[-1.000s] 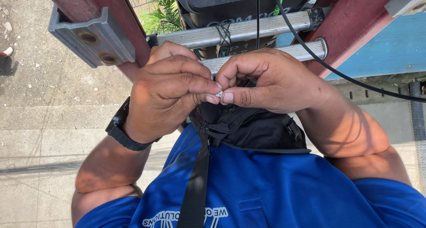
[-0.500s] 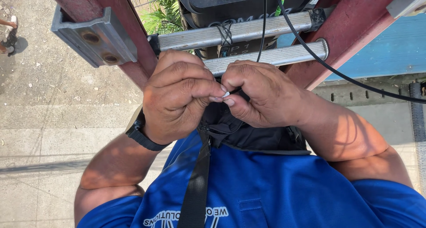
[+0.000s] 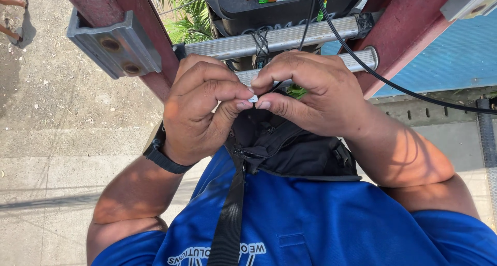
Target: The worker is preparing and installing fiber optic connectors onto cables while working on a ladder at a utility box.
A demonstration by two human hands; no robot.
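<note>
Nearest the camera, the blue polo shirt (image 3: 321,219) fills the bottom of the view, a black webbing strap (image 3: 231,214) running up across it to a black fabric pouch (image 3: 295,147) worn at the chest, its zip open. Just above the pouch, both hands meet. The left hand (image 3: 204,108), a black wristwatch (image 3: 164,154) on its wrist, is curled narrow, thumb and forefinger pinched on a tiny white plastic piece (image 3: 253,98). The right hand (image 3: 310,92) closes on the same piece from the other side, its fingertips pressed against the left's, so the little part sits squeezed between the two hands, right over the pouch mouth. What kind of part it is, too small to tell.

Compared with half a second ago the hands have scarcely travelled; the pinch is a shade tighter and the white piece sits at the same spot, and the watch has slid a little lower in view. It looks like fine fingertip work in progress, nothing released.

A scrap of green (image 3: 296,91) peeks out under the right palm. Behind the knuckles lie two grey aluminium ladder rungs (image 3: 290,38) between dark red ladder rails (image 3: 129,43), a thin black cable (image 3: 393,85) draped across them. Beyond sits a black tool box (image 3: 269,10) with orange and green bits on top. Far below, concrete ground (image 3: 46,142).
</note>
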